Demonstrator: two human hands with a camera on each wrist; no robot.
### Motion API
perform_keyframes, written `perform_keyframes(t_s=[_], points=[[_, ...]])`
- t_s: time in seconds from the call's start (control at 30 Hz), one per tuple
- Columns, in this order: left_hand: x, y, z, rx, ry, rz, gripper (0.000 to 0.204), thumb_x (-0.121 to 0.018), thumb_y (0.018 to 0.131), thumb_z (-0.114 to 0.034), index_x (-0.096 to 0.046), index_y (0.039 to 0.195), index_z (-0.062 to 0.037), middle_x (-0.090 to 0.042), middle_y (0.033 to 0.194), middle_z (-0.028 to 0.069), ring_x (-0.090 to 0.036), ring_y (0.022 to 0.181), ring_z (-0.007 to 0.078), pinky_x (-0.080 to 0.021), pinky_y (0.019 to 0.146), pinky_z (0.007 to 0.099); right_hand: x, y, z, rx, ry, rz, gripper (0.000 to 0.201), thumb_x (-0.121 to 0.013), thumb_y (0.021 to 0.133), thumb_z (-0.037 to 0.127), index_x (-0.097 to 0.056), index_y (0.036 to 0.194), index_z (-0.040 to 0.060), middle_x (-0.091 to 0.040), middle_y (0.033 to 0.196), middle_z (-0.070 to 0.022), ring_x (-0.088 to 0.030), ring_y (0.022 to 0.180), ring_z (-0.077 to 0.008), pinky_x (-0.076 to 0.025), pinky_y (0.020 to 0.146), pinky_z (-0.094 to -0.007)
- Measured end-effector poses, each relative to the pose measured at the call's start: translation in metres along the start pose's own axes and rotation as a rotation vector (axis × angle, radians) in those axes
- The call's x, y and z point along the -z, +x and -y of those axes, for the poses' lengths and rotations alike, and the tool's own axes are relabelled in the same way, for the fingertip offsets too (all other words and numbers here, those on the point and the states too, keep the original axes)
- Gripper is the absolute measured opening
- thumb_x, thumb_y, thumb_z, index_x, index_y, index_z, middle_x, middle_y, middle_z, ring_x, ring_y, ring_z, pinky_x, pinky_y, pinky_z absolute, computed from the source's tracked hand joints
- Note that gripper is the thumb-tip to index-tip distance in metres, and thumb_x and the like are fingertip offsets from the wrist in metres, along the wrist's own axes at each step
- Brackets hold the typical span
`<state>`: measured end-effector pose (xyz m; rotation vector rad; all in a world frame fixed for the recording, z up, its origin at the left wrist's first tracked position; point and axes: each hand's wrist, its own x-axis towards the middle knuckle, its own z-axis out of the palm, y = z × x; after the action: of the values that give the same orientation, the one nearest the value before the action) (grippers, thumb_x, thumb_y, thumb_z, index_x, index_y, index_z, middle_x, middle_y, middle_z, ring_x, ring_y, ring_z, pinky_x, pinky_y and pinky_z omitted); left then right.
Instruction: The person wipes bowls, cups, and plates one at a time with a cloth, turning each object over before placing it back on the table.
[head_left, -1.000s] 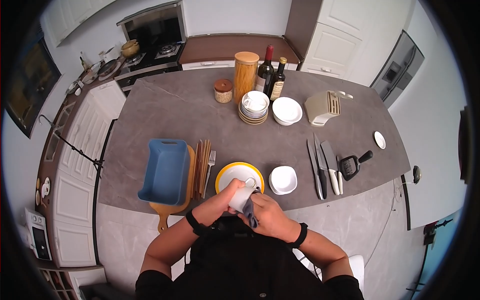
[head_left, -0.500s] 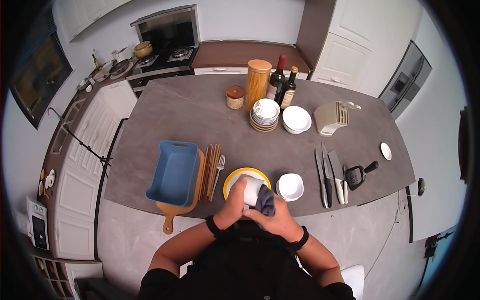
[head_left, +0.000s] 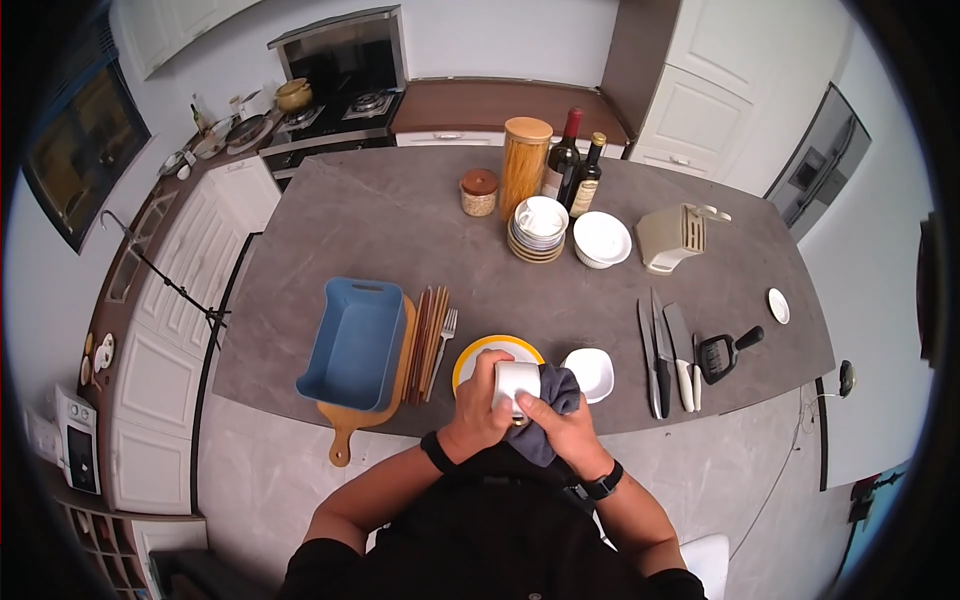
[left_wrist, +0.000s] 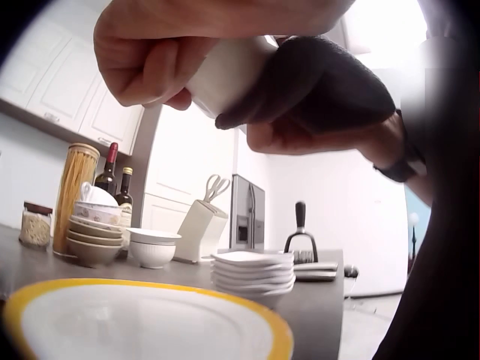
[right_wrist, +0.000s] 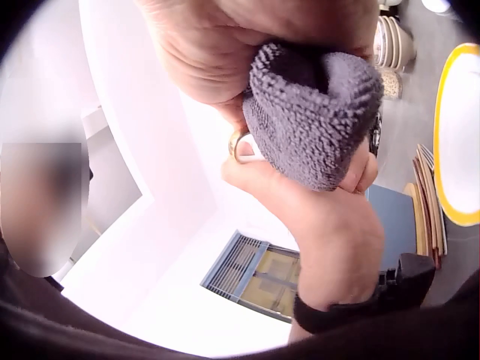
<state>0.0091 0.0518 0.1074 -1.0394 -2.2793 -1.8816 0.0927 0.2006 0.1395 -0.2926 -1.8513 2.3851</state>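
A white cup (head_left: pixel 517 379) is gripped by my left hand (head_left: pixel 478 412) close over a yellow-rimmed white plate (head_left: pixel 459 368). The cup's small handle (right_wrist: pixel 238 147) has a gold edge. My right hand (head_left: pixel 572 432) holds a dark grey cloth (head_left: pixel 560 388) against the cup's right side, its thumb reaching onto the cup. Part of the cloth hangs below the hands, and in the right wrist view its bunched terry weave (right_wrist: pixel 311 124) hides most of the cup. Right of the plate stands a stack of white square bowls (left_wrist: pixel 253 276).
On the left, a blue tray (head_left: pixel 358 340) sits on a wooden board (head_left: pixel 341 440), with chopsticks (head_left: pixel 428 340) and a fork (head_left: pixel 445 340) alongside. Knives (head_left: pixel 660 350) and a black-handled masher-like tool (head_left: pixel 718 358) lie right. Behind stand stacked bowls (head_left: pixel 537 240), bottles (head_left: pixel 567 160) and a knife block (head_left: pixel 672 240).
The cup has turned in the hands, its handle no longer showing in the head view. The cloth has spread out to the right and hangs lower. The head view has shifted slightly.
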Motion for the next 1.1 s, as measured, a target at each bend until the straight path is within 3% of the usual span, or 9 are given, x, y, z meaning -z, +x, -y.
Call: perform_keyframes(t_s=[0.1, 0.13, 0.2, 0.33, 0.4, 0.47, 0.6, 0.87, 1.1], points=[[-0.016, 0.005, 0.008, 0.569, -0.660, -0.078, 0.057, -0.041, 0.101, -0.055, -0.055, 0.123, -0.0043, -0.068, 0.106, 0.0148, -0.069, 0.096, 0.0320, -0.055, 0.084, 0.0420, 0.002, -0.001, -0.001, 0.271, -0.410, 0.082, 0.042, -0.084, 0.090, 0.025, -0.068, 0.117, -0.0033, -0.073, 0.105, -0.0123, -0.070, 0.095, -0.0241, -0.054, 0.087, -0.0362], [-0.014, 0.012, 0.001, 0.819, -0.928, -0.060, 0.057, -0.041, 0.101, -0.055, -0.057, 0.120, -0.0048, -0.068, 0.105, 0.0127, -0.069, 0.095, 0.0285, -0.055, 0.084, 0.0403, 0.002, 0.005, 0.006, 0.603, -0.776, 0.134, 0.044, -0.087, 0.084, 0.028, -0.069, 0.111, -0.0012, -0.071, 0.099, -0.0162, -0.068, 0.087, -0.0340, -0.052, 0.083, -0.0396], [0.010, 0.028, -0.014, 1.086, -0.883, 0.182, 0.056, -0.041, 0.098, -0.054, -0.062, 0.119, -0.0064, -0.068, 0.102, 0.0094, -0.069, 0.088, 0.0215, -0.056, 0.076, 0.0336, -0.004, -0.002, 0.027, 0.666, -0.981, 0.141, 0.040, -0.087, 0.082, 0.029, -0.069, 0.105, 0.0008, -0.070, 0.094, -0.0159, -0.066, 0.082, -0.0360, -0.050, 0.080, -0.0401], [0.011, 0.018, 0.038, 1.120, -0.718, 0.409, 0.057, -0.044, 0.099, -0.057, -0.061, 0.116, -0.0051, -0.067, 0.097, 0.0095, -0.069, 0.085, 0.0240, -0.056, 0.074, 0.0370, 0.004, -0.005, 0.014, 0.658, -0.986, 0.160, 0.038, -0.087, 0.083, 0.027, -0.068, 0.102, 0.0013, -0.070, 0.092, -0.0162, -0.067, 0.081, -0.0337, -0.049, 0.079, -0.0377], [0.009, 0.007, 0.045, 0.749, -0.368, 0.358, 0.050, -0.046, 0.101, -0.050, -0.059, 0.114, -0.0035, -0.065, 0.098, 0.0121, -0.067, 0.083, 0.0268, -0.054, 0.073, 0.0389, 0.018, -0.001, 0.003, 0.619, -0.845, 0.207, 0.038, -0.087, 0.083, 0.026, -0.068, 0.102, 0.0001, -0.070, 0.092, -0.0163, -0.066, 0.080, -0.0345, -0.050, 0.077, -0.0388], [0.001, -0.003, 0.041, -0.070, 0.170, 0.049, 0.038, -0.048, 0.105, -0.038, -0.057, 0.111, -0.0016, -0.063, 0.101, 0.0161, -0.065, 0.082, 0.0290, -0.051, 0.071, 0.0395, 0.013, -0.008, -0.004, 0.365, -0.516, 0.138, 0.035, -0.086, 0.084, 0.024, -0.068, 0.101, -0.0003, -0.070, 0.091, -0.0169, -0.067, 0.081, -0.0366, -0.051, 0.077, -0.0411], [0.026, 0.016, -0.023, -0.147, 0.347, 0.130, 0.024, -0.062, 0.096, -0.022, -0.050, 0.106, -0.0042, -0.062, 0.097, 0.0189, -0.063, 0.081, 0.0410, -0.050, 0.069, 0.0484, 0.014, -0.012, 0.012, 0.307, -0.560, 0.177, 0.034, -0.086, 0.084, 0.022, -0.068, 0.100, -0.0010, -0.071, 0.090, -0.0178, -0.068, 0.084, -0.0399, -0.053, 0.078, -0.0460], [0.050, 0.020, -0.009, 0.394, -0.224, 0.618, 0.021, -0.054, 0.097, -0.014, -0.050, 0.079, -0.0043, -0.047, 0.071, -0.0006, -0.043, 0.067, 0.0088, -0.036, 0.059, 0.0328, 0.028, -0.015, 0.032, 0.182, -0.527, 0.369, 0.037, -0.088, 0.083, 0.025, -0.069, 0.106, 0.0007, -0.073, 0.094, -0.0160, -0.070, 0.087, -0.0310, -0.053, 0.081, -0.0399], [0.042, 0.014, -0.028, 0.866, -0.662, 0.294, 0.026, -0.050, 0.106, -0.022, -0.053, 0.085, -0.0077, -0.040, 0.070, -0.0062, -0.032, 0.056, 0.0041, -0.025, 0.051, 0.0257, 0.037, -0.004, 0.016, 0.136, -0.306, -0.208, 0.025, -0.080, 0.094, 0.014, -0.069, 0.110, -0.0017, -0.072, 0.093, -0.0033, -0.062, 0.085, -0.0100, -0.054, 0.080, -0.0321]])
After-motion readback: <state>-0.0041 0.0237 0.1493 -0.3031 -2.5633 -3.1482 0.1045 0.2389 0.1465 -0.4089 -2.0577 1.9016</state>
